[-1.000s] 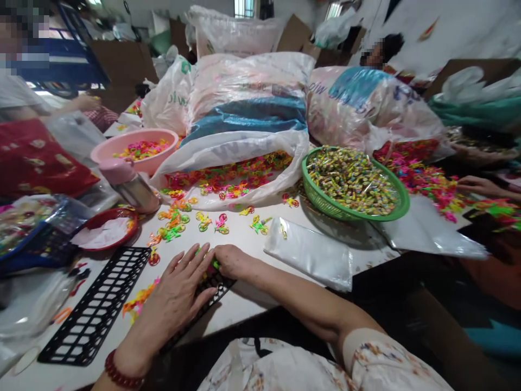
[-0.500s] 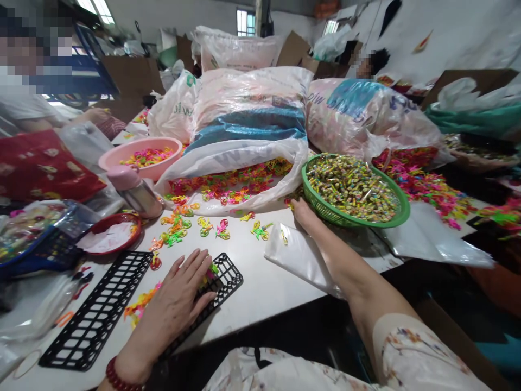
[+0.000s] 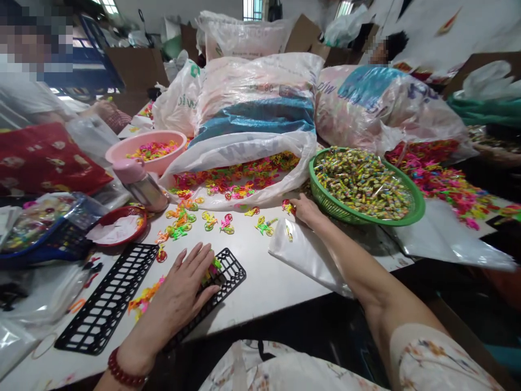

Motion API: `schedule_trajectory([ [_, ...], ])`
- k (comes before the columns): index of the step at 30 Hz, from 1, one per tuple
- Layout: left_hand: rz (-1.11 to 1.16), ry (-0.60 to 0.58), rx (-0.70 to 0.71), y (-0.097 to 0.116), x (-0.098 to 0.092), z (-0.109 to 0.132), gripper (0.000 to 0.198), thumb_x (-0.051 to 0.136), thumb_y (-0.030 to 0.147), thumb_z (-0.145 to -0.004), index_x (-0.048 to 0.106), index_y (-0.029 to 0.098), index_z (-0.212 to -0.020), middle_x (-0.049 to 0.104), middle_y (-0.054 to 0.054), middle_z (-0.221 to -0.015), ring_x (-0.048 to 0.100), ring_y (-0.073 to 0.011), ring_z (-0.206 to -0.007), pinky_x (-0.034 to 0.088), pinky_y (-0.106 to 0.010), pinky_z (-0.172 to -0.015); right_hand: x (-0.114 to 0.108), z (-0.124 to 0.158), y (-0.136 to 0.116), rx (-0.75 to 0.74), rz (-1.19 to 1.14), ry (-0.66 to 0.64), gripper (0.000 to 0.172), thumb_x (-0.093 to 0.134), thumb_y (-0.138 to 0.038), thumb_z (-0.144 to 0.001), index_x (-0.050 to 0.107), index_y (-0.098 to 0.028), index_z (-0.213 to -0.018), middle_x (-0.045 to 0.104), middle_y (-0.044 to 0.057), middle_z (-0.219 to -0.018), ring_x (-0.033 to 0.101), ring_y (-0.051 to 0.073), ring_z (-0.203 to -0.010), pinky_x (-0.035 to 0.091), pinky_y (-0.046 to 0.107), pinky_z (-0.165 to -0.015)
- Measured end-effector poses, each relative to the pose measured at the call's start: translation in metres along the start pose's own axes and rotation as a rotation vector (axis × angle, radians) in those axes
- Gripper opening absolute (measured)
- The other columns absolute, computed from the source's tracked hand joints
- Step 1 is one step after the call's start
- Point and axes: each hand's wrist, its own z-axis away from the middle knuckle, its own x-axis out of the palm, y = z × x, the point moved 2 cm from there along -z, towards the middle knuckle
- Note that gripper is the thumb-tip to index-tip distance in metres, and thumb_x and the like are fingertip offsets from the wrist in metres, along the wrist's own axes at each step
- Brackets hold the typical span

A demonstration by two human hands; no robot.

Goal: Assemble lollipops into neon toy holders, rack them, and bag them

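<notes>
My left hand (image 3: 185, 296) lies flat with stretched fingers over a black plastic lattice tray (image 3: 234, 269). Under its fingers show bits of a green and yellow toy piece (image 3: 214, 266). Beyond a clear plastic bag (image 3: 305, 252), my right hand (image 3: 305, 210) has its fingertips closed on a small red-and-yellow plastic toy bicycle (image 3: 288, 206). Beside that hand stands a green basket (image 3: 368, 214) heaped with small wrapped pieces. Several loose toy bicycles (image 3: 209, 221) lie between the hands, and one (image 3: 264, 225) has a small wrapped piece beside it.
Left of my left hand lies another black lattice tray (image 3: 109, 296). Around it are a red dish (image 3: 140, 231) with paper slips, a steel flask (image 3: 142, 187) and a pink basin (image 3: 118, 149). A large open sack (image 3: 244, 198) spills toys. A person (image 3: 36, 98) sits far left.
The view has turned slightly left. My right hand has drawn a little away from the green basket, with the toy bicycle at its fingertips. My left hand stays on the tray.
</notes>
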Motion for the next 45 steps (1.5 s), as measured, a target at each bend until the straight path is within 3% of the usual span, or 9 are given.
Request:
schedule_trajectory([
  [7,0.105,-0.028,0.016,0.001,-0.003,-0.005,0.054,0.051,0.042,-0.095,0.042,0.018,-0.142,0.047,-0.012,-0.15,0.038,-0.0245,-0.143,0.03,-0.048,-0.119,0.001,0.002,-0.003,-0.055,0.017,-0.037,0.035,0.045,-0.013,-0.092,0.066,-0.019,-0.12,0.059,0.012,-0.114,0.062,0.021,-0.095,0.043,0.028,-0.083],
  [13,0.173,-0.041,-0.04,0.003,-0.006,-0.004,0.05,0.052,0.04,-0.094,0.046,0.017,-0.138,0.046,-0.013,-0.15,0.036,-0.0252,-0.144,0.031,-0.049,-0.12,-0.01,0.028,-0.017,-0.048,-0.002,0.032,0.029,0.043,-0.019,-0.094,0.058,-0.01,-0.117,0.06,0.018,-0.111,0.061,0.026,-0.097,0.043,0.032,-0.082],
  [15,0.189,-0.052,-0.059,0.005,-0.009,-0.004,0.049,0.051,0.04,-0.094,0.046,0.016,-0.138,0.041,-0.014,-0.153,0.033,-0.0251,-0.145,0.03,-0.049,-0.12,-0.01,0.044,-0.039,-0.055,-0.159,0.094,0.026,0.045,-0.019,-0.093,0.055,-0.012,-0.116,0.063,0.015,-0.103,0.061,0.024,-0.092,0.044,0.032,-0.078],
  [17,0.207,-0.064,-0.069,0.005,-0.012,-0.005,0.049,0.051,0.039,-0.094,0.046,0.015,-0.137,0.037,-0.014,-0.155,0.031,-0.025,-0.146,0.029,-0.049,-0.121,-0.003,0.064,-0.071,-0.097,-0.458,0.129,0.022,0.046,-0.018,-0.09,0.054,-0.016,-0.111,0.065,0.009,-0.093,0.061,0.02,-0.082,0.045,0.03,-0.073],
  [21,0.259,-0.068,-0.085,0.006,-0.014,-0.006,0.05,0.053,0.035,-0.094,0.043,0.016,-0.139,0.032,-0.015,-0.158,0.029,-0.0257,-0.147,0.03,-0.05,-0.12,0.026,0.102,-0.155,-0.34,-1.097,-0.06,0.011,0.054,-0.024,-0.084,0.055,-0.021,-0.094,0.065,0.002,-0.089,0.061,0.016,-0.077,0.047,0.026,-0.067],
  [24,0.289,-0.054,-0.083,0.006,-0.014,-0.006,0.053,0.054,0.031,-0.093,0.04,0.018,-0.142,0.027,-0.015,-0.16,0.028,-0.0257,-0.148,0.03,-0.05,-0.12,0.041,0.112,-0.202,-0.447,-1.244,-0.152,0.01,0.054,-0.025,-0.083,0.06,-0.019,-0.089,0.063,0.0,-0.083,0.058,0.014,-0.074,0.046,0.025,-0.068],
  [28,0.306,-0.048,-0.081,0.005,-0.013,-0.005,0.057,0.055,0.029,-0.092,0.036,0.019,-0.145,0.023,-0.015,-0.161,0.025,-0.0256,-0.149,0.03,-0.051,-0.12,0.047,0.109,-0.222,-0.501,-1.088,-0.112,0.011,0.053,-0.02,-0.081,0.063,-0.017,-0.082,0.063,0.0,-0.076,0.054,0.014,-0.071,0.041,0.025,-0.067],
  [38,0.285,-0.077,-0.085,0.006,-0.014,-0.005,0.058,0.053,0.031,-0.093,0.035,0.019,-0.146,0.023,-0.013,-0.162,0.023,-0.0241,-0.149,0.028,-0.049,-0.121,0.047,0.1,-0.224,-0.656,-0.677,-0.108,0.018,0.049,-0.014,-0.086,0.066,-0.015,-0.09,0.069,0.007,-0.086,0.058,0.018,-0.075,0.039,0.026,-0.068],
  [45,0.226,-0.121,-0.054,0.008,-0.014,-0.008,0.072,0.05,0.043,-0.094,0.02,0.019,-0.155,0.024,-0.012,-0.161,0.026,-0.0257,-0.148,0.028,-0.048,-0.12,0.057,0.093,-0.227,-0.751,-0.654,-0.093,0.023,0.053,-0.006,-0.077,0.067,-0.014,-0.094,0.069,0.007,-0.089,0.061,0.02,-0.081,0.044,0.027,-0.074],
])
